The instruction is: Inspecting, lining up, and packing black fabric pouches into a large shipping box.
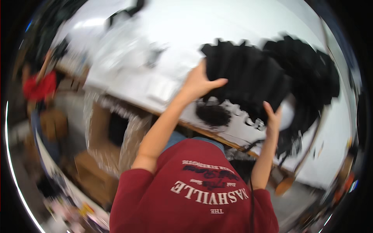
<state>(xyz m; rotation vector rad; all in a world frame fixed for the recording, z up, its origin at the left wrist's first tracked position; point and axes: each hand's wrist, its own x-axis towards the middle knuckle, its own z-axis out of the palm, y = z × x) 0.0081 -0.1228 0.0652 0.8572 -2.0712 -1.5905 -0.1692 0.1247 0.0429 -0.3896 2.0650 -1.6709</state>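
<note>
A thick row of black cloth pieces point(244, 73), packed side by side with a jagged upper edge, stands on the white table point(175, 23). My left hand point(198, 83) grips its left end, the thumb lying across the near face and the fingers partly hidden by the cloth. At the near right corner of the row, my right hand point(272, 118) holds on with its thumb raised; its other fingers are mostly hidden. A second black cloth bundle point(311, 73) lies just to the right. Motion blurs the cloth, so its exact kind cannot be told.
A small dark fuzzy heap point(213, 113) lies near the table's front edge. Clear plastic wrapping point(122, 46) spreads over the table's left side. Below the table stands a plastic-lined cardboard box point(103, 128). A person in red point(39, 85) is at the far left.
</note>
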